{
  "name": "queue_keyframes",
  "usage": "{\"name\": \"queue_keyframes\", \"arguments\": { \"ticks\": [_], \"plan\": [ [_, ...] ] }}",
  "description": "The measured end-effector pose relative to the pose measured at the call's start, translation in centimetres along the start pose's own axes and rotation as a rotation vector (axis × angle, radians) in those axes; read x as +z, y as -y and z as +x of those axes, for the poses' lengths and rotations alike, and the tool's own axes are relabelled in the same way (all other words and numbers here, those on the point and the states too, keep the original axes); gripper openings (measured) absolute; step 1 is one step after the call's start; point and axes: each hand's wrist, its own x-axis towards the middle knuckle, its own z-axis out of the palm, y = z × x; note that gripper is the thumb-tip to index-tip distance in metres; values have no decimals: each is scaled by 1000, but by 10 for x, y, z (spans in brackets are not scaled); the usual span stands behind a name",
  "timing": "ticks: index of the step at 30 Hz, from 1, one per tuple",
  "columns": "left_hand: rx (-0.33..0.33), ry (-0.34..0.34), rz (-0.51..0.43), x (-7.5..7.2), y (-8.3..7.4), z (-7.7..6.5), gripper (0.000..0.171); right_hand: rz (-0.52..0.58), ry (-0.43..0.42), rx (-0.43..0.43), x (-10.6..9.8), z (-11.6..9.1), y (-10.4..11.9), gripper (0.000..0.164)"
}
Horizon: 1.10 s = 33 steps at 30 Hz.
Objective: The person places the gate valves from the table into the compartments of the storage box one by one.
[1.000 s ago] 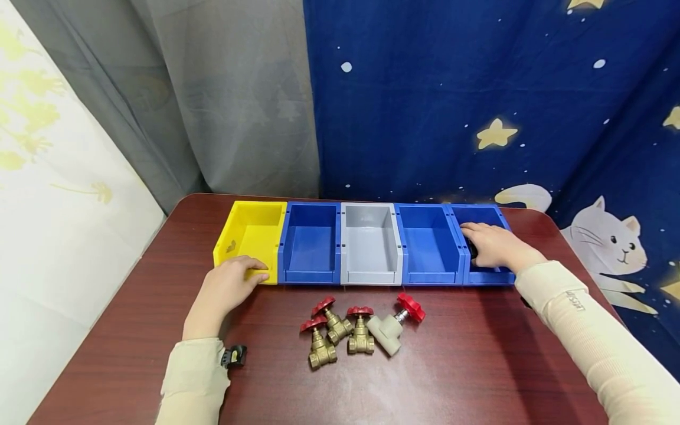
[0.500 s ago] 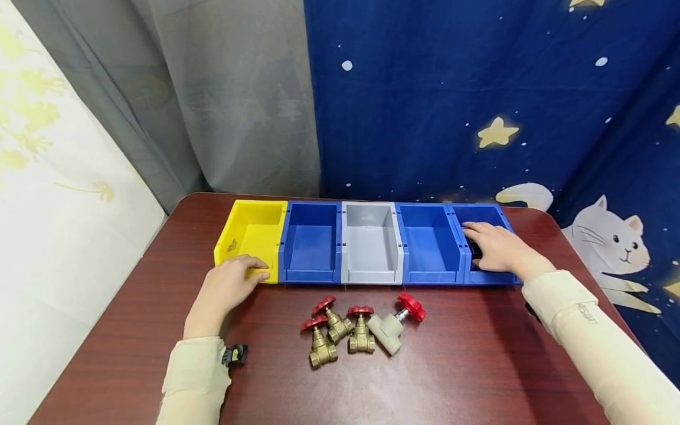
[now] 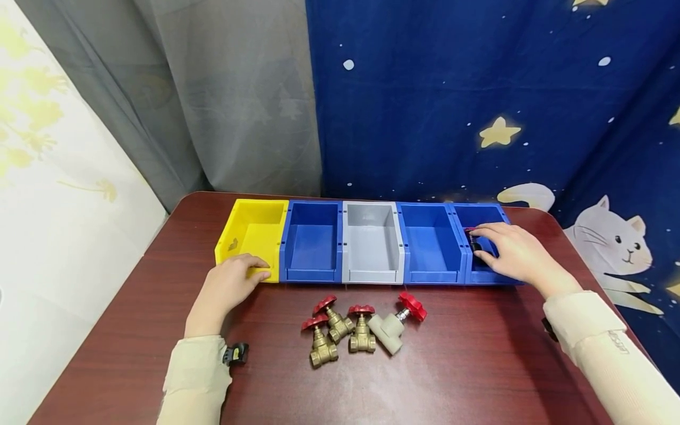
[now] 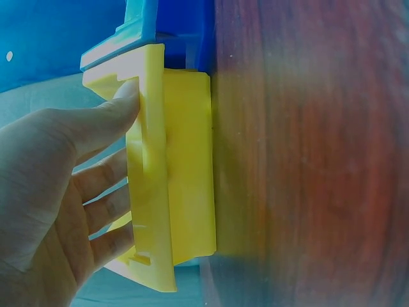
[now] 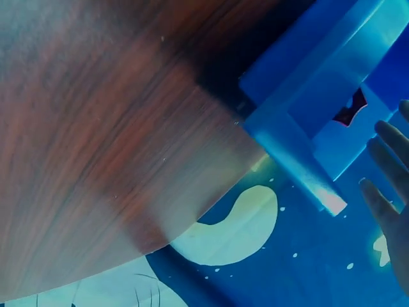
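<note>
My left hand (image 3: 234, 282) grips the front lip of the yellow bin (image 3: 260, 221) at the left end of the row; the left wrist view shows the thumb on the lip and the fingers reaching past it. My right hand (image 3: 512, 251) is over the rightmost blue bin (image 3: 480, 209), fingers spread and fairly straight. Beside its fingertips, in that bin, sits a black piece with a red top (image 3: 472, 241), partly hidden by the hand. In the right wrist view its dark red part (image 5: 351, 109) shows inside the bin, apart from the fingers.
Between the hands stand two more blue bins (image 3: 310, 275) and a grey bin (image 3: 373, 276). In front of them on the brown table (image 3: 425, 383) lie three brass gate valves (image 3: 362, 340) with red handwheels and a whitish plastic valve (image 3: 388, 332) with a red handwheel. Curtains hang behind.
My right hand has let go of the black piece and drawn back slightly to the right, baring its red top. The left hand stays on the yellow bin.
</note>
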Motion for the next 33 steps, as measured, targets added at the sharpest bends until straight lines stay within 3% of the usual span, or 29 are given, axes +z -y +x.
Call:
{"name": "queue_keyframes", "arguments": {
  "ticks": [4,16,33],
  "plan": [
    [-1,3,-1,0,0,0,27,-14,-57,5,-1,-8,7,42],
    [-2,3,0,-4,-1,-1,26,12,-148,130,-5,-32,35,37],
    [1,0,9,-4,0,-1,25,6,-228,48,-7,-45,76,40]
  ]
}}
